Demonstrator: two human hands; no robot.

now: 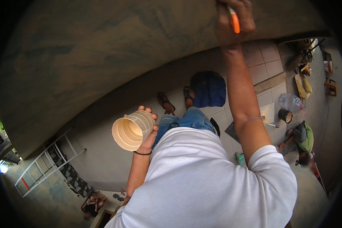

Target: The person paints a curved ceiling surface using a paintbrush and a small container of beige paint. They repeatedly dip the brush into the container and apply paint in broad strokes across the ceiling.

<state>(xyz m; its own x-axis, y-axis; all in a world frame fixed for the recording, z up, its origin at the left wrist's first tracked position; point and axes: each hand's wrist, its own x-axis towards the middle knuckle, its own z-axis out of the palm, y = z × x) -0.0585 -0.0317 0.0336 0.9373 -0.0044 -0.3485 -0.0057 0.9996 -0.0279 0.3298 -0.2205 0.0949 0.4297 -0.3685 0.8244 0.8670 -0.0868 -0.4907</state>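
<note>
Tiled floor (220,117); cup (135,129) in left hand (149,140), contents unclear

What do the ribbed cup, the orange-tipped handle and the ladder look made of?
Ribbed cup: probably satin plastic, given its smooth, moulded rings. Orange-tipped handle: likely glossy plastic, from its bright, even colour. Ladder: seemingly metal, perhaps dull aluminium: slim pale-grey rails.

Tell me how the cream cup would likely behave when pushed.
The cream cup is probably light: the left hand alone holds it. It looks thin-walled, so it may flex if squeezed. Being round, it could roll if laid sideways.
</note>
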